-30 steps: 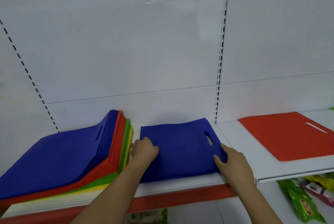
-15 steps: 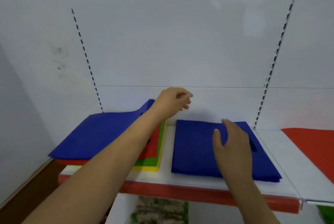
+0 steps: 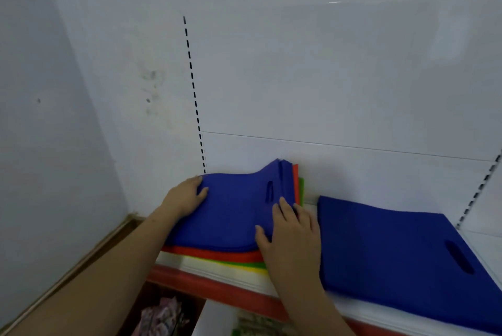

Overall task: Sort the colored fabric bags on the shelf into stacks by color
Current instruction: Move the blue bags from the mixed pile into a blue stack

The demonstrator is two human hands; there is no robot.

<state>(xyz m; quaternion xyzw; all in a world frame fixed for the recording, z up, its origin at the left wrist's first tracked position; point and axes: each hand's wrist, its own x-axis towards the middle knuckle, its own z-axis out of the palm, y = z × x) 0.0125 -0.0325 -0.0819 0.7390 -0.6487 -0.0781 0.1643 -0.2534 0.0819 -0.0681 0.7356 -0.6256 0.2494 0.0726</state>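
- The mixed stack (image 3: 233,216) sits at the left end of the white shelf (image 3: 217,270); blue bags lie on top, with orange, green and yellow layers showing at its front and right edges.
- The left hand (image 3: 187,196) holds the stack's far-left corner, thumb on the top blue bag, fingers curled over the edge.
- The right hand (image 3: 292,229) lies on the stack's right side, fingers laid fairly straight across the blue fabric and thumb on top; whether it pinches a layer cannot be told.
- A separate blue bag (image 3: 394,251) lies flat just right of the stack, its handle slot toward the front right.
- No brand, label or writing can be read.
- Below the shelf's red front strip (image 3: 206,285), blurred packets (image 3: 163,316) show.
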